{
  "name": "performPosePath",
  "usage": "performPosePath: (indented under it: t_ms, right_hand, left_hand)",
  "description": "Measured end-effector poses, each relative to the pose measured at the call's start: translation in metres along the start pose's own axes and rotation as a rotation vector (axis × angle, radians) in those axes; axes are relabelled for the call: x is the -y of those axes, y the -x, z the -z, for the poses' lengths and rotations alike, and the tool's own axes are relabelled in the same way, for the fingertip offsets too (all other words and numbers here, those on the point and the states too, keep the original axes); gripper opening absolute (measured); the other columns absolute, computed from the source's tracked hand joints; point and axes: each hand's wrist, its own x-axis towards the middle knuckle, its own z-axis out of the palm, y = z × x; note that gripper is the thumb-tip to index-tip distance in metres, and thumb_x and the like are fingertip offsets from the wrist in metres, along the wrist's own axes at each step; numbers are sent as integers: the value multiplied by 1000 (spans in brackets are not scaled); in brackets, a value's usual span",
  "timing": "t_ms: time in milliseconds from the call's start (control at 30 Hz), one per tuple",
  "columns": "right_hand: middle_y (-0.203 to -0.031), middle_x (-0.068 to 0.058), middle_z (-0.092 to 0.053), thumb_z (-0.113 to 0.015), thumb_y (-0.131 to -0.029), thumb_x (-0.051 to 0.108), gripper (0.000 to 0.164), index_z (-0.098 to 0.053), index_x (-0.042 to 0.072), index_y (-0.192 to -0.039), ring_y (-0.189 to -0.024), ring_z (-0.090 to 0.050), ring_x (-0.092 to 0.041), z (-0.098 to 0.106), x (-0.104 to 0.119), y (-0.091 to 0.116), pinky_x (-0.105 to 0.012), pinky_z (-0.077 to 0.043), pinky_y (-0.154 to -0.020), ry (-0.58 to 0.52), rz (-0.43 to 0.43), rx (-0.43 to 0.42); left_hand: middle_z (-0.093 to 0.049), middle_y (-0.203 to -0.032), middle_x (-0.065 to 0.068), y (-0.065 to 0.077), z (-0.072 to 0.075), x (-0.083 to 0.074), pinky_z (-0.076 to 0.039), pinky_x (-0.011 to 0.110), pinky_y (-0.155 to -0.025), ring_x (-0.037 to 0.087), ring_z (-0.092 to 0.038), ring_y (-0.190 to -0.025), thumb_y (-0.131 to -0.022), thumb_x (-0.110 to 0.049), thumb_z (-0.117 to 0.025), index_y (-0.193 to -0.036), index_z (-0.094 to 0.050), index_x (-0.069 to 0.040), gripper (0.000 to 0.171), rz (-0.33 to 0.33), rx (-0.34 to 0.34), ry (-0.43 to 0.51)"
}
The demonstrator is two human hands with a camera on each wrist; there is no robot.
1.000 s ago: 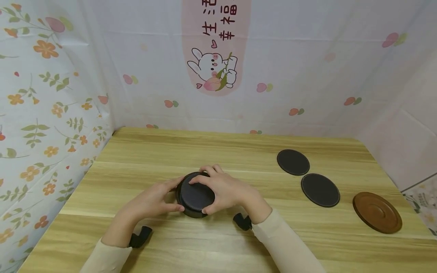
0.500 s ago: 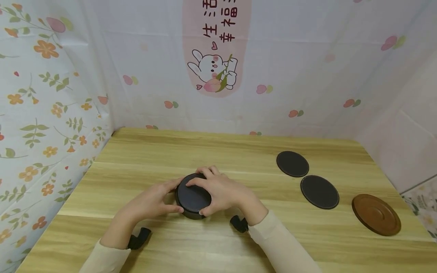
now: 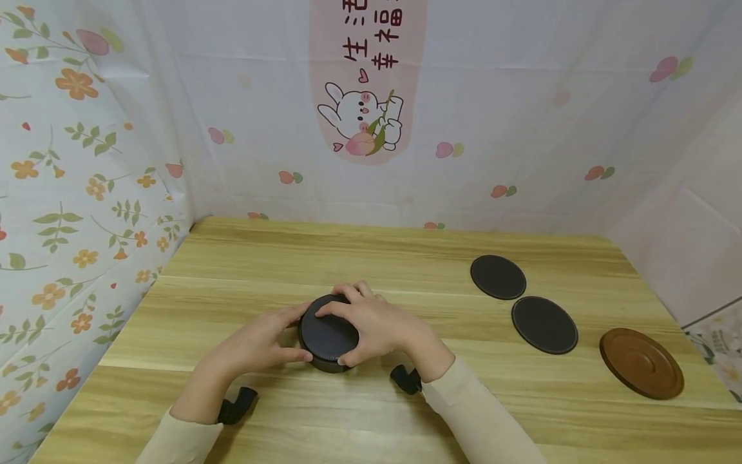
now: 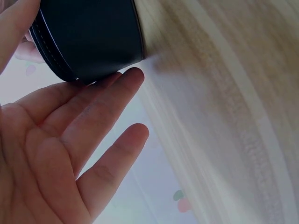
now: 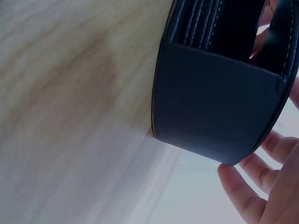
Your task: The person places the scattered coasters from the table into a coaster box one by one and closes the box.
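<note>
Standing on a wooden table (image 3: 278, 258), a round black holder (image 5: 210, 102) sits between the person's two hands, with thin stitched discs (image 5: 201, 28) stacked inside and a black coaster (image 3: 329, 334) over its top. The left hand (image 3: 261, 341) grips the holder's side, thumb on the near edge, little finger held apart. The right hand (image 3: 382, 325) grasps the coaster, index fingertip on its face, thumb at its near rim, other fingers reaching over the far edge. Well off to the right lie two flat black coasters (image 3: 545, 325) and, just beyond them, a brown disc (image 3: 641, 363). A printed cloth (image 3: 243, 84) hangs behind the table.
</note>
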Motion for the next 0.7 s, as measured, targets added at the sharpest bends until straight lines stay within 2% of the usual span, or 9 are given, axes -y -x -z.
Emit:
performPosePath:
  t_ms: [467,700]
  right_hand:
    - [-159,-8,-28,-82,-78,44,74,-48,35,-144,-137,-30,-25,1,-2,-1,-52,-41,-104,-19,-17,33]
    - [-157,0,-32,-82,-79,44,72,-50,33,-143,-136,-29,-22,-1,-2,-1,-49,-41,-103,-22,-11,32]
  left_hand:
    - [-48,-151,13,0,0,0,-43,53,-110,31,-56,-132,-84,-43,-77,-155,-36,-12,88,15,-1,-19]
    - [-49,-150,15,-1,-1,0,-43,53,-110,32,-56,-131,-83,-40,-79,-155,-35,-8,89,17,-3,-35]
